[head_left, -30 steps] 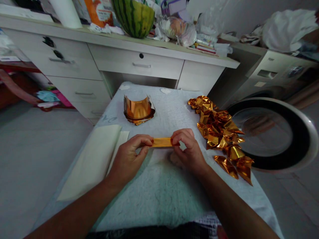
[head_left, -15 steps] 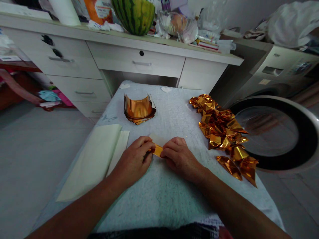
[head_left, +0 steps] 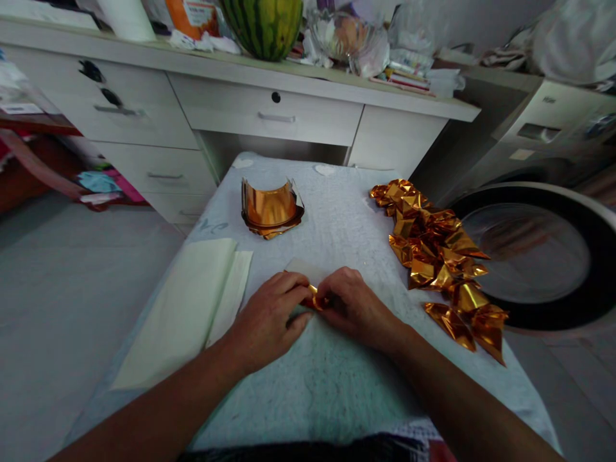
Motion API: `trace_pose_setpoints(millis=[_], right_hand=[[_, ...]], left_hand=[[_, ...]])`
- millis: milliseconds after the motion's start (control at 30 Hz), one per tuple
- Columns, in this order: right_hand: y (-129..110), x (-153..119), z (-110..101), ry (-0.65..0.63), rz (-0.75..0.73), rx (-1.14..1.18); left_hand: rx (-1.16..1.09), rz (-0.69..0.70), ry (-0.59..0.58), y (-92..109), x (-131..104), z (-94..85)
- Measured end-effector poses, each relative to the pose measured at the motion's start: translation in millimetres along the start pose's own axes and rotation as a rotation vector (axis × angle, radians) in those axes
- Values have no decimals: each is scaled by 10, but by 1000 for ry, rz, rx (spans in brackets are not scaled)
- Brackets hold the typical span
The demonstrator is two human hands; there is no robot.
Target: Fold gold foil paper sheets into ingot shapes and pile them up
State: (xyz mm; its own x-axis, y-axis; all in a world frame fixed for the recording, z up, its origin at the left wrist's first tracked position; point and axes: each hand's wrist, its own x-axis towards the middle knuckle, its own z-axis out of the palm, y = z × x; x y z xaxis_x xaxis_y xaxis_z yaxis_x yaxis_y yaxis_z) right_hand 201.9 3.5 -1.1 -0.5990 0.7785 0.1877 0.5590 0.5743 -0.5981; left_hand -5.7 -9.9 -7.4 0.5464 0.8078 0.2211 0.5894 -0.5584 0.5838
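Note:
A small piece of gold foil (head_left: 316,299) is held between my two hands, low over the cloth-covered table (head_left: 337,212). My left hand (head_left: 274,314) pinches its left end, and the fingers of my right hand (head_left: 353,308) are closed on its right end. Most of the foil is hidden by the fingers. Beyond my hands stands a curved stack of gold foil sheets (head_left: 272,208). Folded gold foil pieces (head_left: 428,237) lie heaped along the table's right side. Pale paper sheets (head_left: 180,305) lie to the left, beside my left forearm.
Behind the table is a white cabinet (head_left: 269,119) with a watermelon (head_left: 264,29), a glass bowl (head_left: 341,38) and bags on top. At the right, a washing machine's round open door (head_left: 597,269) stands close to the table's edge.
The foil strip between my hands is now bent and mostly covered. My hands have come closer together, and my left thumb has spread lower. The whole view has shifted slightly.

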Motion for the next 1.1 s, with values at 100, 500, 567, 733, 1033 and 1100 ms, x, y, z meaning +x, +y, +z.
trace_pose_setpoints(millis=[100,500,567,733,1033,1100], right_hand=[[6,-2,-39,3,40,-3],[42,6,-33,6,129,-5],[29,17,-34,6,152,2],[17,40,-10,35,202,-19],[-9,60,77,87,281,-117],[-11,69,85,96,286,-128]], left_hand=[[-10,-44,1,13,18,5],[10,-108,25,42,80,52],[4,-128,18,55,78,48],[12,-164,26,75,66,65],[108,-156,95,91,83,110],[119,-160,97,96,89,112]])
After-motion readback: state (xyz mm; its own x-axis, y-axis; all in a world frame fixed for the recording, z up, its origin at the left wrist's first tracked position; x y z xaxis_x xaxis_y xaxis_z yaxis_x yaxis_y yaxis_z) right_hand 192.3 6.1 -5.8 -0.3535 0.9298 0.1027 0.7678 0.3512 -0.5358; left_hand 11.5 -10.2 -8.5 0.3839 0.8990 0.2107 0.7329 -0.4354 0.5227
